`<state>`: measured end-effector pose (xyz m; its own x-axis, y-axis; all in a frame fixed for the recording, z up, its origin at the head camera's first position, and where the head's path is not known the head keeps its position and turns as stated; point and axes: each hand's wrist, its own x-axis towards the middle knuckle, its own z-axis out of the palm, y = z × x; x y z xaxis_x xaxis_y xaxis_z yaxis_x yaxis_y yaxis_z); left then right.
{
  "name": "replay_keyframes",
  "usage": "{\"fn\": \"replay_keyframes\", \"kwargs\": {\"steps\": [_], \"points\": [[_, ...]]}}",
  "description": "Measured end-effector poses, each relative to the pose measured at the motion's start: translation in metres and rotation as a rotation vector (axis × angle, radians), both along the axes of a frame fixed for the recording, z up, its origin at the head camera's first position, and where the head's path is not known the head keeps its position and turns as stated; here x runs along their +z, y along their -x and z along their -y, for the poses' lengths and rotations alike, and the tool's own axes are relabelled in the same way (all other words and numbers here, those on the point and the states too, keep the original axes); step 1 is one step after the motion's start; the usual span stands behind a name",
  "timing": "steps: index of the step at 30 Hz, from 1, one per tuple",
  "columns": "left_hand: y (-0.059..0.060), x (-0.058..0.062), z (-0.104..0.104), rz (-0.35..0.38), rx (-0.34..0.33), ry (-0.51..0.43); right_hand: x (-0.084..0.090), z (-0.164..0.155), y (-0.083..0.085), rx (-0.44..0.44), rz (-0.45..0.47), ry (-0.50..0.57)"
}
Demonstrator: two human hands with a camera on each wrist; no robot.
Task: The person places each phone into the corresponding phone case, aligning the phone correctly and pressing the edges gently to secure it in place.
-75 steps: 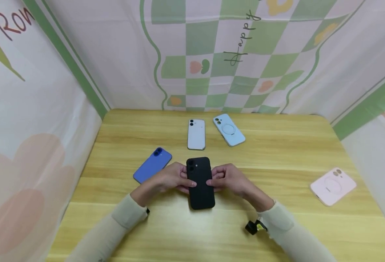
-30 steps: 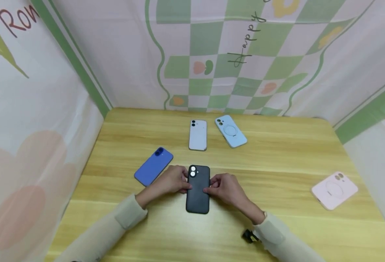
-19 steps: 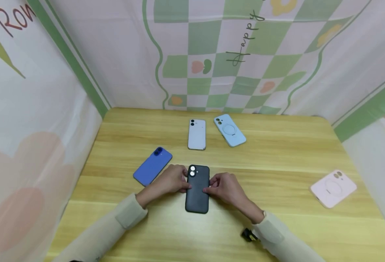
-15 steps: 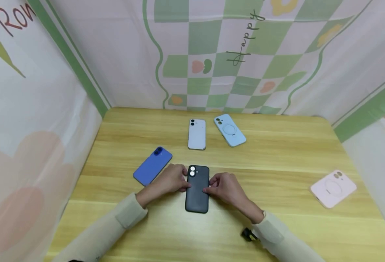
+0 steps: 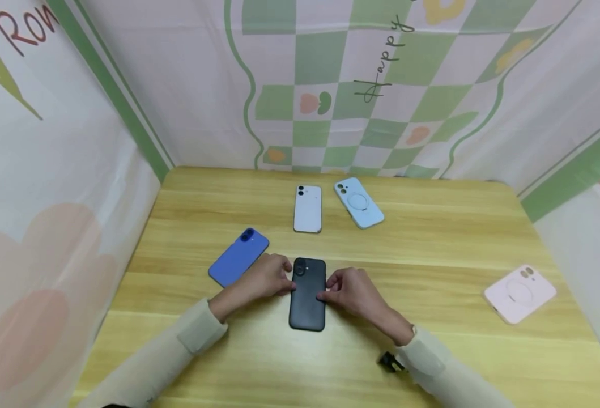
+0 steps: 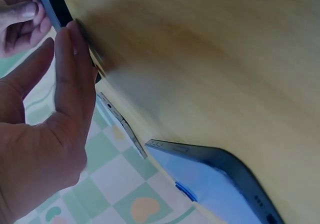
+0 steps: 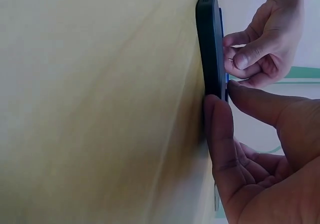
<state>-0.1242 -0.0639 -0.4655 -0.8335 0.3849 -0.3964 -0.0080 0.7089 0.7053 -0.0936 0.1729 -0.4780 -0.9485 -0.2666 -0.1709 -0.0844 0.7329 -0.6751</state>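
Note:
A black phone (image 5: 307,303) lies back up on the wooden table, its camera corner at the far left. My right hand (image 5: 353,294) pinches its right long edge, thumb on the back and index finger low at the side (image 7: 220,129). At its left edge, my left hand (image 5: 264,277) has fingers nearly straight and the thumb spread apart from them. In the left wrist view, the left fingertips (image 6: 66,34) are at the phone's edge (image 6: 52,6); whether they touch it I cannot tell. Beside the left wrist lies a blue phone (image 5: 235,260), partly covered by that hand.
Behind the black phone lie a white phone (image 5: 307,209) and a light blue phone case (image 5: 359,203) with a ring. A pink case (image 5: 520,293) lies far right on the table (image 5: 432,238). Patterned cloth (image 5: 315,62) hangs behind the back edge.
The black phone, tilted in both hands at first, now lies flat. My left hand has eased slightly back from its edge. The lenses, bright white half a second ago, look dark now.

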Motion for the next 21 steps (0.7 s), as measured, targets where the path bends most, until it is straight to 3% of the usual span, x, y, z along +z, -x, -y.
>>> {"fn": "replay_keyframes", "kwargs": {"steps": [7,13,17,21], "points": [[0.001,0.002,0.013,-0.095,0.017,-0.047,0.007,-0.006,0.008,0.055,0.014,-0.029],[0.002,0.006,0.028,-0.137,0.075,-0.064,0.017,-0.022,0.029,0.064,0.008,-0.042],[0.002,0.008,0.039,-0.303,0.103,-0.031,0.023,-0.037,0.05,0.031,-0.019,-0.047],[0.003,0.013,0.054,-0.443,0.174,0.124,0.028,-0.052,0.072,-0.004,-0.079,-0.07]]}}
